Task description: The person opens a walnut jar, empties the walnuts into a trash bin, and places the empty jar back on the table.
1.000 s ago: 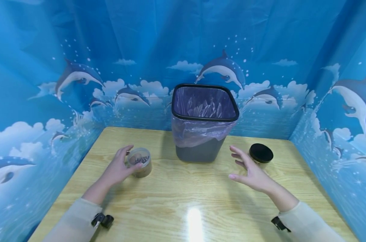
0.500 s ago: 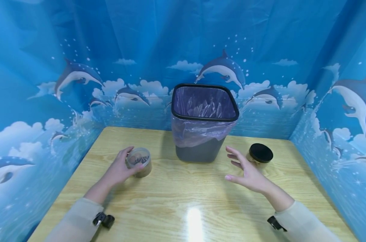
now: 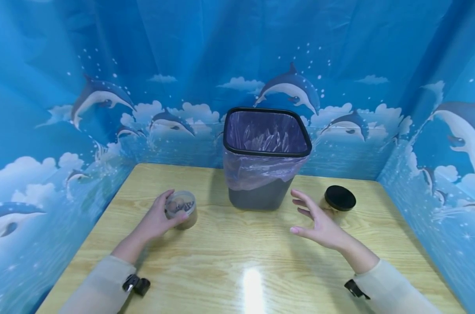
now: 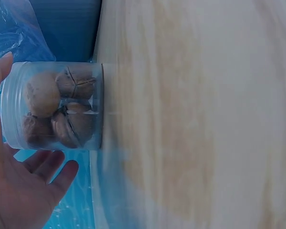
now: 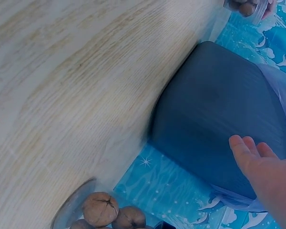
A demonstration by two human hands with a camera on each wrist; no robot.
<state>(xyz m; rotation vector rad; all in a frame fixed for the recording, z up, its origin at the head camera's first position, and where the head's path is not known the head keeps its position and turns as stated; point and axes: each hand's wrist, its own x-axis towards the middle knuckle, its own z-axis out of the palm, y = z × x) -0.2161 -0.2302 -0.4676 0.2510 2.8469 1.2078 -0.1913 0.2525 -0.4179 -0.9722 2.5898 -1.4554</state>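
A clear plastic jar (image 3: pixel 187 218) with an uncovered top stands at the left of the table. Several walnuts (image 4: pixel 71 125) show through its side. My left hand (image 3: pixel 161 219) is spread around this jar, its thumb overlapping the near side in the head view. In the left wrist view its fingers (image 4: pixel 64 175) stretch out just beside the jar wall, uncurled. My right hand (image 3: pixel 322 224) hovers with spread fingers and holds nothing. Close behind it, to the right, stands a second jar with a black lid (image 3: pixel 340 198), holding walnuts (image 5: pixel 100 209).
Between the jars, at the back, stands a grey trash bin (image 3: pixel 257 198) with a black rim and a purple plastic liner (image 3: pixel 261 168). Blue curtains (image 3: pixel 206 52) printed with dolphins enclose the wooden table (image 3: pixel 206 266) at the back and sides.
My right hand has shifted left, away from the black-lidded jar, then nearly stopped. The left hand has edged slightly closer around its jar. Both jars and the bin stay in place.
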